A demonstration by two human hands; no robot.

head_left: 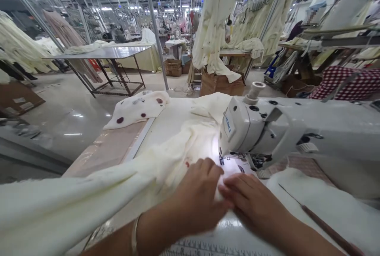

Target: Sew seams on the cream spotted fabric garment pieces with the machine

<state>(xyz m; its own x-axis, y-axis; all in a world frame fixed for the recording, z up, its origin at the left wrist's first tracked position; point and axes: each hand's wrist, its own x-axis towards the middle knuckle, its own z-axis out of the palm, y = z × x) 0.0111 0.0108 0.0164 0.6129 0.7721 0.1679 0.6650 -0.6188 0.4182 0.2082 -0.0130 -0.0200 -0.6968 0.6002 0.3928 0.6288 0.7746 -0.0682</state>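
Note:
A white sewing machine (pixel 239 127) stands on the right, with its lamp lighting the cloth beside its needle area. Just in front of it my left hand (pixel 200 192) is closed on cream fabric (pixel 178 149), its fingers bent over the edge. My right hand (pixel 252 196) meets it at the thumb, fingers pressed together on the same printed edge. What lies between the fingertips is mostly hidden. From under my left wrist, which wears a bracelet (pixel 134 234), the fabric trails off to the left. The needle is hidden from view.
An awl with a wooden handle (pixel 319 220) lies on white cloth (pixel 341 202) at right. A spotted white piece (pixel 138 107) rests on the table's far left corner. A ruler strip (pixel 192 248) runs along the front. Beyond are a work table (pixel 118 52) and hanging garments (pixel 213 18).

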